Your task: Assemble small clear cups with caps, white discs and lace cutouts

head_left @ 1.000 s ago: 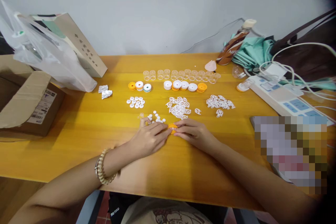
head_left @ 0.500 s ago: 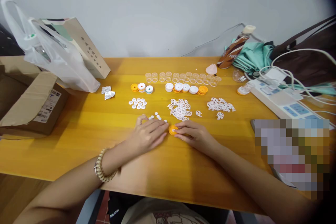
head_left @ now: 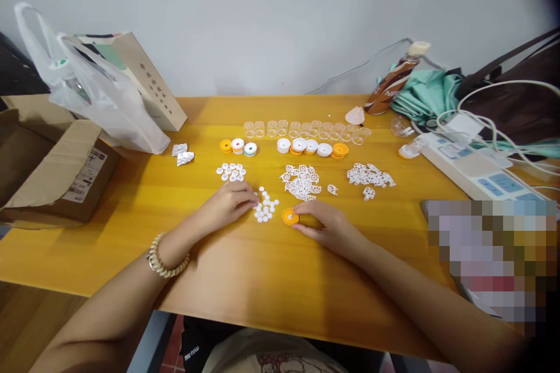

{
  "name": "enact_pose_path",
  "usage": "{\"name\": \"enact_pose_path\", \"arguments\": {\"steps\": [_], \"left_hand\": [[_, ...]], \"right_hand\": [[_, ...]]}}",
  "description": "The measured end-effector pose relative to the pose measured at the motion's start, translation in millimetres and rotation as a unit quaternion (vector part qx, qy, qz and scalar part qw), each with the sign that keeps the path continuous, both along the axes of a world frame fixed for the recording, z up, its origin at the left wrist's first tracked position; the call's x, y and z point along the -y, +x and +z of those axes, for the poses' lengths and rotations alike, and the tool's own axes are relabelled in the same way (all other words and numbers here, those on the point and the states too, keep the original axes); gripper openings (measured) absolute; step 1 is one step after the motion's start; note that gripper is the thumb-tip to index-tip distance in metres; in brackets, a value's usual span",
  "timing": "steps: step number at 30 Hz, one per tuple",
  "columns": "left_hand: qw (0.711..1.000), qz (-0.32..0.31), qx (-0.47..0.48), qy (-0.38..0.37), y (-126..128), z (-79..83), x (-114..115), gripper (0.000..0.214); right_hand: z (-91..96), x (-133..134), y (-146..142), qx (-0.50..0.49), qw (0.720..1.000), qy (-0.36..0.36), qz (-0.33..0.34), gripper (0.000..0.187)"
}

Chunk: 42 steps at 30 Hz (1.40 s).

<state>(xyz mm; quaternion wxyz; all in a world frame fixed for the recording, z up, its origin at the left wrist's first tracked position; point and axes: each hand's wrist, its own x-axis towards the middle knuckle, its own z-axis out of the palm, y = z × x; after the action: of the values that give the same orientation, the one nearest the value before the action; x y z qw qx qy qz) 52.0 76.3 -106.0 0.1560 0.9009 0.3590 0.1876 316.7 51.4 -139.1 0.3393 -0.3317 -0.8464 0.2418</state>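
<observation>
My right hand holds an orange round cap between thumb and fingers, on the table. A small white piece shows in the cap's middle. My left hand is closed, its fingertips together at the left edge of a cluster of small white discs; whether a disc is pinched there is too small to tell. Beyond the left hand lies a group of larger white round pieces. White openwork plastic pieces form a pile beyond the right hand, with a second pile of them farther right.
White and orange caps stand in a row, with clear plastic cups behind. Foil pieces, a cardboard box and a plastic bag are leftward. A bottle and a power strip are at right.
My left hand has moved left, away from the orange cap, uncovering the small white discs. My right hand keeps hold of the cap in nearly the same place.
</observation>
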Motion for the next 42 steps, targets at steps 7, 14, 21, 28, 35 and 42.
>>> {"name": "enact_pose_path", "arguments": {"steps": [7, 14, 21, 28, 35, 42], "left_hand": [[0.999, 0.003, -0.016, 0.034, 0.7, -5.0, -0.8, 0.019], [0.996, 0.032, 0.082, 0.02, 13.7, 3.2, 13.3, 0.012], [0.991, -0.001, 0.084, -0.102, 47.0, 9.4, 29.4, 0.012], [0.977, 0.04, 0.048, -0.202, 60.4, 0.5, 14.0, 0.01], [0.983, 0.059, 0.011, -0.173, 66.0, -1.2, 13.9, 0.01], [0.991, 0.056, 0.01, -0.122, 61.1, 3.5, 22.2, 0.012]], "right_hand": [[-1.3, -0.5, -1.1, -0.002, 1.0, 0.007, -0.005, 0.017], [2.9, 0.9, -2.4, 0.007, 1.0, 0.009, 0.0, 0.02], [3.4, 0.3, -2.0, 0.002, 1.0, 0.006, 0.031, 0.023], [5.5, 0.0, -1.1, 0.016, 0.999, -0.007, 0.04, 0.022], [6.1, 0.6, -1.0, 0.022, 0.999, -0.012, 0.039, 0.022], [4.9, 0.7, -1.4, 0.013, 0.999, -0.008, 0.03, 0.021]]}}
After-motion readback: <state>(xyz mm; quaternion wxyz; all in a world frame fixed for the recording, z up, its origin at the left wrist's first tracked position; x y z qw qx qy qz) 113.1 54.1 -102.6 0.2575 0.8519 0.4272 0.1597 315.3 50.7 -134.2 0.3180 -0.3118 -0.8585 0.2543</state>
